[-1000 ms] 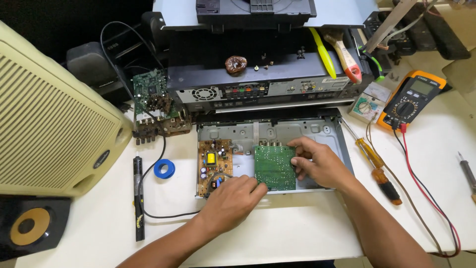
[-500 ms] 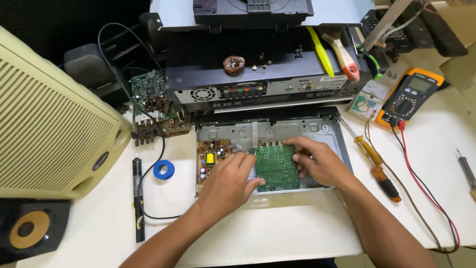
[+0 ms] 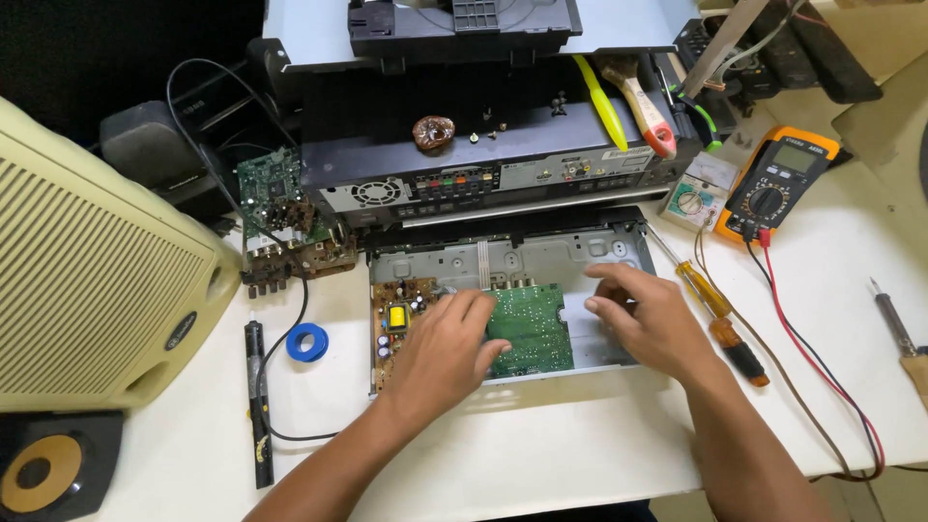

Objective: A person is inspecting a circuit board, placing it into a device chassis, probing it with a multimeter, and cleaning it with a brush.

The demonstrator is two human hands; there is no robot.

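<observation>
Cataloguing the head view, the only one supplied.

Item, green circuit board (image 3: 530,327): lies flat inside the open metal chassis (image 3: 541,261), middle of the tray, beside a brown power board (image 3: 396,324) at the tray's left end.

Item, left hand (image 3: 447,346): palm down, fingers (image 3: 480,309) spread and pressing on the green board's left edge; released, not clasping anything.

Item, right hand (image 3: 646,319): hovering over the bare right part of the tray, just beside the board's right edge; fingers loosely curled, holding nothing, contact with the board not clear.

Item, surroundings on the white counter (image 3: 580,454): yellow-handled screwdriver (image 3: 710,309) right of the chassis; orange multimeter (image 3: 773,184) with red lead; soldering iron (image 3: 259,396) and blue tape roll (image 3: 307,342) to the left; a second green board (image 3: 275,208); cream speaker grille (image 3: 97,280); a black player unit (image 3: 483,164) behind the tray.

Handling note, judged: the board is best moved by its edges with both hands level, keeping fingertips off solder joints and the ribbon cable (image 3: 482,263) slack.
</observation>
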